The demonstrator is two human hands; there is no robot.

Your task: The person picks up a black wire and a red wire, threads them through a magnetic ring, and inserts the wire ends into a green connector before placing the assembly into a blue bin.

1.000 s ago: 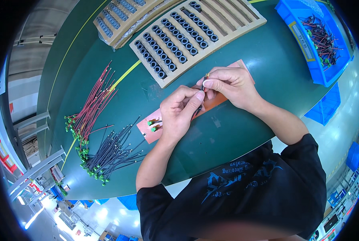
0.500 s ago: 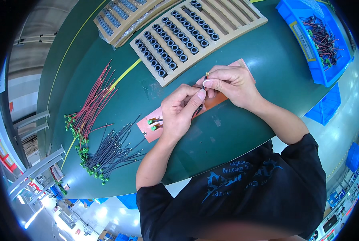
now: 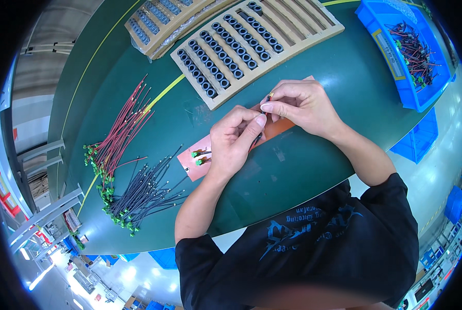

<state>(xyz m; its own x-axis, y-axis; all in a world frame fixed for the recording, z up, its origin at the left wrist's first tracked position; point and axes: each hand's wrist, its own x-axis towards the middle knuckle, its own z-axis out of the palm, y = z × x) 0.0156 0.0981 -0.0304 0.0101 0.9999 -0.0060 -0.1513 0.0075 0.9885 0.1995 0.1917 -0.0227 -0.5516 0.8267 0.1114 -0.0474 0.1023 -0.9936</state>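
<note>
My left hand [image 3: 236, 137] is closed, thumb against forefinger, over dark wires. Green connectors [image 3: 200, 157] on what look like the same wires stick out on its left; the palm hides the stretch between. Close by on the right, my right hand [image 3: 300, 106] pinches the wires' other end, where shiny wire tips [image 3: 270, 95] show above the thumb. Both hands are above a narrow orange-pink board [image 3: 277, 129] on the green table. To the left lie a bundle of red wires [image 3: 121, 129] and a bundle of black wires [image 3: 145, 194], each with green connectors.
Beyond my hands is a slotted tan tray [image 3: 218, 95] with rows of dark ring-shaped parts. Another tray [image 3: 156, 49] with clear bluish parts stands at the far left. A blue bin [image 3: 414, 98] of red and black wires sits at the far right of the green table [image 3: 313, 175].
My right fingers have shifted slightly on the wire ends, and the tips now stand a little farther right. My left hand keeps its grip nearly in place.
</note>
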